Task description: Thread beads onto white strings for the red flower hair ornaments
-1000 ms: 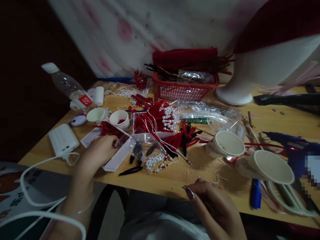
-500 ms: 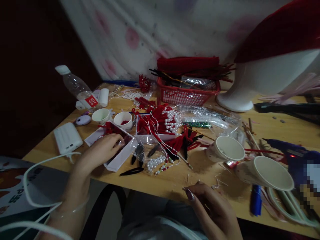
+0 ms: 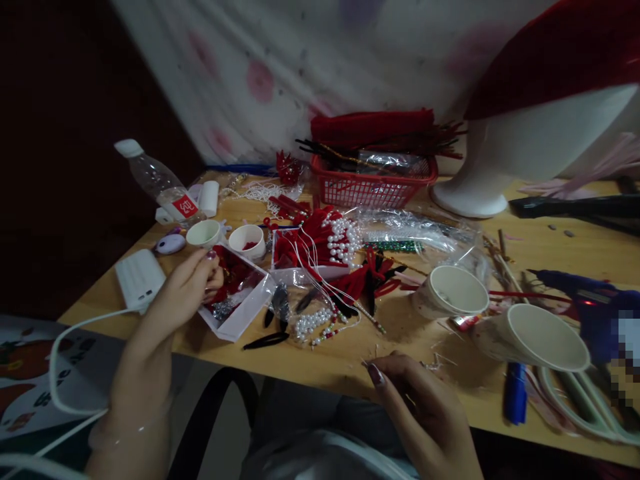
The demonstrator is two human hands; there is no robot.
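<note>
My left hand [image 3: 193,287] is over the left side of a white open box [image 3: 247,310], its fingers curled together. Whatever those fingers may hold is hidden. Inside the box lie dark red pieces [image 3: 231,270] and a shiny silvery packet [image 3: 233,303]. Near the table's front edge, my right hand [image 3: 420,410] has thumb and forefinger pinched together. Something tiny seems to show at those fingertips, too small to name. Beyond the right hand, on the tabletop, are white pearl beads [image 3: 313,327] in clear plastic and a black hair clip-like strip [image 3: 265,341].
Two paper cups [image 3: 459,293] lean at right, near a blue glue gun [image 3: 590,293] and blue marker [image 3: 515,393]. Behind are a red basket [image 3: 373,190] and a white mannequin head [image 3: 530,147]. A bottle [image 3: 160,187] and corded power bank [image 3: 141,280] are at left.
My left hand has drawn up and leftward from inside the white box, uncovering more of its contents. My right hand has stayed nearly in place, still pinched.
</note>
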